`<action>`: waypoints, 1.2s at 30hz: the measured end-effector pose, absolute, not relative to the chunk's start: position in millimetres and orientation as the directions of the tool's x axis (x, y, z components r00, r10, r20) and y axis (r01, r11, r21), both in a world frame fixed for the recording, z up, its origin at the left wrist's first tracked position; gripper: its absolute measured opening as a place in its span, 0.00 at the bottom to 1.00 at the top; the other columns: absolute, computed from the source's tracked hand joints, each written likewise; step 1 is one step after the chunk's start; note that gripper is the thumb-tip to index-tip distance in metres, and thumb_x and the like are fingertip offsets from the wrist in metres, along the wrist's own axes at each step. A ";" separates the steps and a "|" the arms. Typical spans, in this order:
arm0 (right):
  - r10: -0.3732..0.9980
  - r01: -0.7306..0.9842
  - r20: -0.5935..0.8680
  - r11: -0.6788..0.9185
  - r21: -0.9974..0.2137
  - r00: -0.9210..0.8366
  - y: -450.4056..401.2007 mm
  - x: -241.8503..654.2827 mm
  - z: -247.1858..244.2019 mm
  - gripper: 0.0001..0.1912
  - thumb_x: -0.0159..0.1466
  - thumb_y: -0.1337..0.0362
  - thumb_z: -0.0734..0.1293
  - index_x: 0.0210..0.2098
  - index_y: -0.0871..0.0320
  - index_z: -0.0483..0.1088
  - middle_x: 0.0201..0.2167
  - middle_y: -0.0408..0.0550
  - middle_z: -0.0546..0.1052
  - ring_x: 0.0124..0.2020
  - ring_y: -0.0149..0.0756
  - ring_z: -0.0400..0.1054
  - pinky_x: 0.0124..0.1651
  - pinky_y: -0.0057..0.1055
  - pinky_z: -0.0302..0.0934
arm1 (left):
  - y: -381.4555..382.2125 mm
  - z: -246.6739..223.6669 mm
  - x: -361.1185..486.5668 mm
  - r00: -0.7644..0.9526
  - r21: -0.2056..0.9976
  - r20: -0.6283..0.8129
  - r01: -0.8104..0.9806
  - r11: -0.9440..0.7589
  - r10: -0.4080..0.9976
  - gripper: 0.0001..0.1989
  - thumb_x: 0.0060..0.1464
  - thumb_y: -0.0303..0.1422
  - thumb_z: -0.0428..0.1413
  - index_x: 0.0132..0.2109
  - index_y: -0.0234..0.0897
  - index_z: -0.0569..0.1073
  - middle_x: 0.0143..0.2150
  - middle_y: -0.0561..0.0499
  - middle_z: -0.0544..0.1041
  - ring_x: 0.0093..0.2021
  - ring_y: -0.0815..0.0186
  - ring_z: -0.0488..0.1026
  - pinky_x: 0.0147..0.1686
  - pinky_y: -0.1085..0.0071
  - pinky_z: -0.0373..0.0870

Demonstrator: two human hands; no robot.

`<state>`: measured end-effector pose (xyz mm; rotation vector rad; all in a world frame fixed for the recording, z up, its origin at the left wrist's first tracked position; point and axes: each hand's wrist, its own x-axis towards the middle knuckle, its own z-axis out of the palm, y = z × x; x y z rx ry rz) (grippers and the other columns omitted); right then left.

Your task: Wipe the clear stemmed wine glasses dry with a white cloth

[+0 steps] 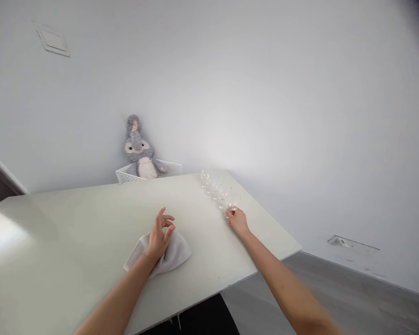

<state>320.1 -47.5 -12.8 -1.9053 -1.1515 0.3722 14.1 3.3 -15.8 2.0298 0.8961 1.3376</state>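
Note:
Several clear stemmed glasses [215, 188] stand in a row near the right edge of the white table [91, 232]. My right hand [238, 220] has its fingers closed around the lower part of the nearest glass [232, 203], which is upright at the row's front end. Over a crumpled light grey cloth [178, 253] is my left hand [160, 235], its fingers loosely bent and apart, holding nothing. Part of the cloth is hidden beneath that hand and wrist.
A grey and white plush toy [138, 151] sits in a white perforated basket [174, 169] behind the table's far edge. The wall rises directly behind. The table's right corner juts out over a grey floor [321, 288].

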 end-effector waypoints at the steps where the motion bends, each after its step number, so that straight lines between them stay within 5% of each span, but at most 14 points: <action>1: 0.828 0.591 0.183 -0.207 -0.780 0.530 -51.5 321.2 -13.2 0.11 0.52 0.59 0.58 0.28 0.59 0.65 0.15 0.39 0.66 0.18 0.32 0.62 0.26 0.28 0.56 | 3.5 -15.9 14.1 0.277 0.746 0.564 0.233 -0.624 0.778 0.28 0.55 0.39 0.45 0.60 0.40 0.45 0.40 0.48 0.69 0.32 0.68 0.70 0.39 0.60 0.66; 7: 0.832 0.708 0.333 -0.099 -0.699 0.445 -92.9 290.9 -7.0 0.11 0.53 0.64 0.58 0.35 0.59 0.65 0.25 0.43 0.67 0.25 0.33 0.63 0.31 0.30 0.58 | 0.6 -11.4 16.8 0.175 0.783 0.567 0.190 -0.592 0.805 0.26 0.56 0.41 0.44 0.59 0.39 0.47 0.38 0.48 0.70 0.31 0.69 0.70 0.39 0.63 0.66; 10: 0.923 0.762 0.382 0.216 -0.610 0.045 -110.4 240.9 8.9 0.10 0.56 0.66 0.58 0.36 0.58 0.66 0.31 0.47 0.69 0.29 0.32 0.63 0.34 0.30 0.59 | -1.2 2.1 19.5 0.063 0.815 0.563 0.124 -0.566 0.824 0.25 0.56 0.41 0.43 0.58 0.38 0.50 0.37 0.48 0.70 0.31 0.69 0.70 0.39 0.64 0.66; 13: 0.809 0.736 0.419 0.567 -0.370 -0.413 -117.2 186.3 25.2 0.15 0.57 0.65 0.61 0.45 0.54 0.65 0.45 0.49 0.68 0.46 0.37 0.60 0.47 0.36 0.56 | 0.9 23.4 18.7 -0.062 0.845 0.534 0.068 -0.530 0.844 0.23 0.57 0.40 0.42 0.57 0.38 0.50 0.37 0.48 0.70 0.31 0.70 0.69 0.38 0.65 0.67; 16: 0.694 0.693 0.338 0.706 -0.148 -0.636 -111.4 149.3 26.7 0.20 0.57 0.64 0.63 0.49 0.52 0.62 0.52 0.48 0.64 0.51 0.42 0.56 0.50 0.40 0.52 | 3.4 40.1 9.0 -0.063 0.879 0.474 0.095 -0.467 0.878 0.22 0.56 0.40 0.44 0.55 0.39 0.53 0.37 0.49 0.71 0.30 0.70 0.70 0.35 0.67 0.68; 21: 0.846 0.855 0.254 0.507 -0.108 -0.469 -93.6 150.0 1.7 0.14 0.58 0.71 0.59 0.43 0.59 0.68 0.39 0.53 0.72 0.38 0.40 0.65 0.40 0.35 0.58 | -19.2 27.4 -28.7 0.279 0.791 0.367 0.409 -0.455 0.888 0.17 0.53 0.41 0.47 0.47 0.40 0.65 0.32 0.50 0.74 0.31 0.66 0.72 0.33 0.67 0.69; 25: 0.947 0.854 0.225 0.307 -0.420 -0.230 -92.6 185.6 0.8 0.17 0.58 0.70 0.57 0.46 0.58 0.66 0.34 0.48 0.74 0.34 0.34 0.67 0.38 0.29 0.59 | -48.3 0.5 -42.6 0.624 0.496 0.341 0.517 -0.698 0.704 0.17 0.45 0.40 0.56 0.45 0.45 0.70 0.44 0.47 0.73 0.44 0.58 0.70 0.41 0.62 0.66; 29: 0.977 0.775 0.196 0.186 -0.604 -0.082 -102.7 215.1 30.4 0.09 0.57 0.64 0.59 0.35 0.56 0.69 0.25 0.41 0.72 0.25 0.31 0.65 0.30 0.26 0.58 | -45.0 3.2 -17.7 0.635 0.381 0.410 0.533 -0.756 0.655 0.08 0.52 0.31 0.48 0.35 0.42 0.72 0.34 0.48 0.75 0.36 0.61 0.72 0.37 0.63 0.68; 31: 0.950 0.801 0.308 0.219 -0.556 -0.046 -113.3 223.9 49.2 0.08 0.58 0.63 0.58 0.31 0.56 0.68 0.26 0.42 0.72 0.25 0.32 0.65 0.29 0.27 0.58 | -32.8 18.3 2.7 0.598 0.344 0.479 0.545 -0.765 0.642 0.12 0.54 0.29 0.44 0.37 0.41 0.72 0.35 0.47 0.75 0.35 0.63 0.72 0.35 0.64 0.68; 36: 0.769 0.932 0.638 0.262 -0.249 -0.045 -157.4 224.3 74.0 0.11 0.62 0.65 0.55 0.36 0.56 0.68 0.37 0.50 0.72 0.36 0.37 0.65 0.36 0.32 0.59 | -10.7 58.3 47.1 0.526 0.243 0.723 0.414 -0.877 0.448 0.15 0.54 0.25 0.42 0.42 0.40 0.70 0.48 0.47 0.70 0.51 0.63 0.65 0.46 0.63 0.65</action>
